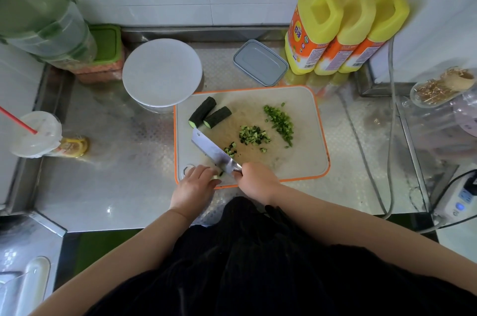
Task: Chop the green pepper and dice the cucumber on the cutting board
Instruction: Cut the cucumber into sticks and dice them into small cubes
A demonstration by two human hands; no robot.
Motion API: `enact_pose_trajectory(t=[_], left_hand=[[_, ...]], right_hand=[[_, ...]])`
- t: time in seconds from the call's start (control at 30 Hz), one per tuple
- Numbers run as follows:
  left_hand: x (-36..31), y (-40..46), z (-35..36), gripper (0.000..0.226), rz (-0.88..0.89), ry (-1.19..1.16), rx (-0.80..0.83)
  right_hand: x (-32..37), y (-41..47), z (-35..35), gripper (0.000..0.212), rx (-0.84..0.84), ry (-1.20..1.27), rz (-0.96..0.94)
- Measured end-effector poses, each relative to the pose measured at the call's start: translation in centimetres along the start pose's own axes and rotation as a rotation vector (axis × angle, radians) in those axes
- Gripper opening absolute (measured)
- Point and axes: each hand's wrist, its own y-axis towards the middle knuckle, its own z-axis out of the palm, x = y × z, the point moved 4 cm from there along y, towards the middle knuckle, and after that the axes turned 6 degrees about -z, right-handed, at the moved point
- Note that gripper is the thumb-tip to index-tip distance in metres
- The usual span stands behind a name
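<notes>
Cucumber (219, 175) dicing is underway: left hand (194, 181) pinches the last strip, right hand (255, 178) grips the cleaver (214, 152); next, fetch a cucumber half (202, 112).

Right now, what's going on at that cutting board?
A person is dicing cucumber on the cutting board. The right hand grips a cleaver, its blade angled across the board's near left part. The left hand holds down a small cucumber bit beside the blade. Two uncut cucumber pieces lie at the board's far left. A pile of diced cucumber sits mid-board, with the chopped green pepper to its right.
</notes>
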Motion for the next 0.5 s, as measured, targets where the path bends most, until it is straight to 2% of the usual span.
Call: enact_pose_trajectory(t=[0.17,0.33,0.5], left_hand=[[-0.5,1.1,0.1,0.027,-0.023,0.022,-0.009],[-0.4,1.7,-0.3,0.024,0.006,0.017,-0.079],[-0.4,1.9,-2.3,0.023,-0.034,-0.029,-0.178]], right_hand=[[0.6,-0.6,-0.3,0.040,0.018,0.031,-0.007],[-0.2,-1.0,-1.7,0.036,-0.082,0.108,0.010],[-1.7,-1.0,-2.0,0.037,-0.010,-0.033,-0.007]])
